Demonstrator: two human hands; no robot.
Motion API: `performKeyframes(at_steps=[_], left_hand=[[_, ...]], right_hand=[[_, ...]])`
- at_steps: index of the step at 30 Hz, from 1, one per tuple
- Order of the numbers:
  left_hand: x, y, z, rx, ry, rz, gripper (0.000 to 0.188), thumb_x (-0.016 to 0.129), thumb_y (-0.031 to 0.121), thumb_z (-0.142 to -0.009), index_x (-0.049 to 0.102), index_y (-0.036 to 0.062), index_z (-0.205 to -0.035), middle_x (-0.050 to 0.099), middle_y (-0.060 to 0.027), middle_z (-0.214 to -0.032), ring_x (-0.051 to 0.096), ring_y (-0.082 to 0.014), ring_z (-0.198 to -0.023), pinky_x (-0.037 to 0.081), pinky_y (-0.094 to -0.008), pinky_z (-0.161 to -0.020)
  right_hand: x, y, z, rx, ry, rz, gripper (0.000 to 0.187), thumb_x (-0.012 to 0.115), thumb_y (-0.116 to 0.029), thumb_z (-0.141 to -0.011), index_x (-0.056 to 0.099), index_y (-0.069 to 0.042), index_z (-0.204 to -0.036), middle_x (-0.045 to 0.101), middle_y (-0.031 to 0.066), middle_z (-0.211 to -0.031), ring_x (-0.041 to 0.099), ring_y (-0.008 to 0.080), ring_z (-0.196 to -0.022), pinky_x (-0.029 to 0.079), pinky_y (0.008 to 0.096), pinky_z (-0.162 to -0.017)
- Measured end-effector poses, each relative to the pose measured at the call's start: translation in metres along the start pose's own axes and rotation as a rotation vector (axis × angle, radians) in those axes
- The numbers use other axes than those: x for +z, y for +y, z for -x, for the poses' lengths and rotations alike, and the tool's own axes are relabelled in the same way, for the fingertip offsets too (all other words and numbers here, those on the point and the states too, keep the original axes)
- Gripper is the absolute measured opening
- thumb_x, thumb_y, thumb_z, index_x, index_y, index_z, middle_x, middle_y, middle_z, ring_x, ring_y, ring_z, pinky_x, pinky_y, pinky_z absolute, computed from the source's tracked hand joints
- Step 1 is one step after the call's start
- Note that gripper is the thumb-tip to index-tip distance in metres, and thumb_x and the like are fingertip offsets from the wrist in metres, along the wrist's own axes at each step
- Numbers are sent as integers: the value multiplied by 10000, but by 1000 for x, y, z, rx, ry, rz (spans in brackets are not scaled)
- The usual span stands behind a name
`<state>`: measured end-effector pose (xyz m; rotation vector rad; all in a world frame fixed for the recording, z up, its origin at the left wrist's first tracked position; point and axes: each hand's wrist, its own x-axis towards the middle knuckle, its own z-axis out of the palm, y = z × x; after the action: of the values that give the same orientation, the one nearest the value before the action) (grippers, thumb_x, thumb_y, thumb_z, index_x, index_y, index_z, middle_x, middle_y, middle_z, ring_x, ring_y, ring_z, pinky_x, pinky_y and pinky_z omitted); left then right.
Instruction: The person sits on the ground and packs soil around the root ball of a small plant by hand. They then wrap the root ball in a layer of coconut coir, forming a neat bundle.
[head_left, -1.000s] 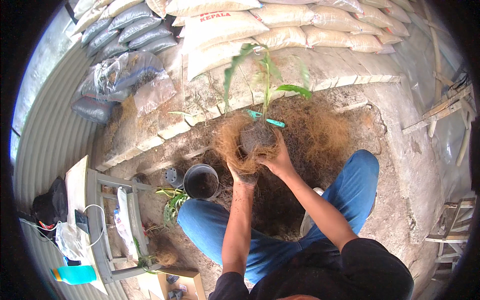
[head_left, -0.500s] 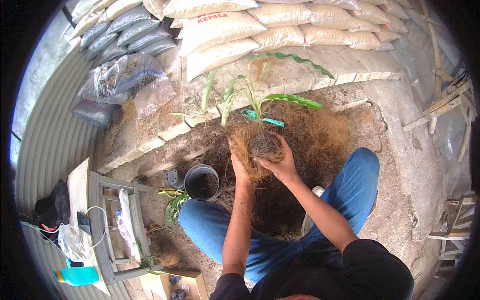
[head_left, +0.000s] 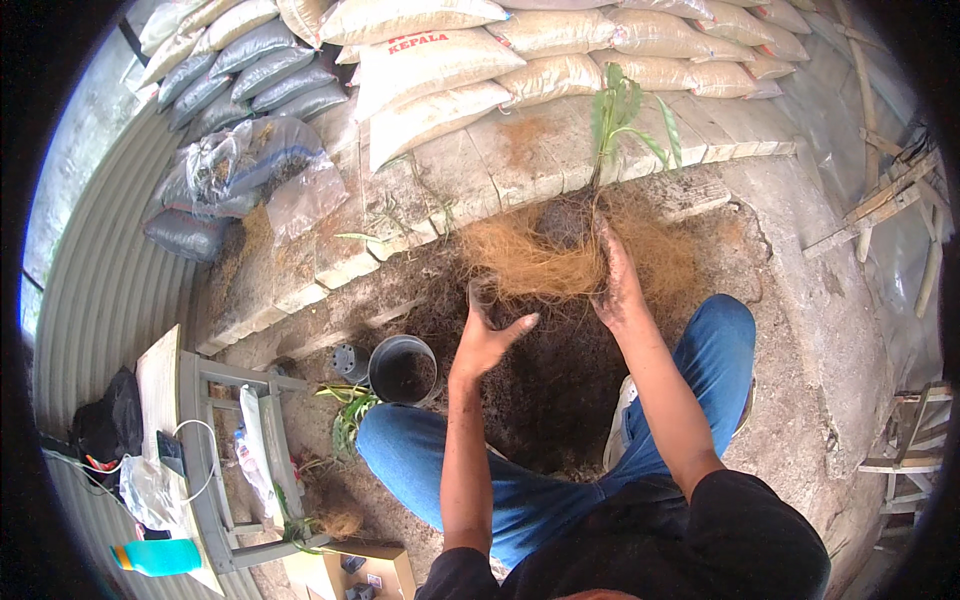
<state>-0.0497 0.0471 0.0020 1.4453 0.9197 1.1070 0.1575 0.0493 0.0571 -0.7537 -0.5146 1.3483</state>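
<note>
A leafy green plant leans up and right, beyond my hands. At its base is a dark root ball, with loose brown fibre around its near side. My right hand is upright against the right side of the fibre. Its fingers are stretched up toward the stem base; its thumb is not clearly seen. My left hand is empty, left of and nearer than the fibre, thumb and fingers spread. Dark loose soil spreads below, between my legs. The green trowel is not visible now.
A black pot and a smaller pot stand beside my left knee, near cut leaves. A low brick ledge crosses behind, with stacked sacks on it. At left is a wooden bench; an open cardboard box sits below.
The plant and its root ball have moved away and to the right, and its leaves have swung round. My left hand has let go and drawn back; my right hand has shifted right.
</note>
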Motion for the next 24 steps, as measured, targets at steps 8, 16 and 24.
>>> performKeyframes(at_steps=[8,16,24], left_hand=[[12,2,9,-237,-7,208,787,785,61,-752,323,-41,-1381,576,-160,-1252,587,-220,-1113,499,-364,-926],[2,19,10,18,-130,311,921,843,69,-662,318,-6,-1415,538,-169,-1308,579,-263,-1143,518,-419,-945],[-2,-2,16,-180,-5,664,1050,893,139,-598,270,34,-1437,517,-199,-1298,589,-338,-1120,557,-467,-892]], right_hand=[[-1,6,19,-130,-209,617,809,863,-225,-699,452,4,-1357,503,146,-1359,481,248,-1257,356,399,-1086],[2,13,17,-439,-648,865,711,793,-218,-773,453,-93,-1385,507,94,-1380,439,253,-1316,317,421,-1116],[6,-4,18,-440,-556,1375,435,530,-204,-955,478,-123,-1379,545,206,-1302,475,386,-1253,328,482,-1103]])
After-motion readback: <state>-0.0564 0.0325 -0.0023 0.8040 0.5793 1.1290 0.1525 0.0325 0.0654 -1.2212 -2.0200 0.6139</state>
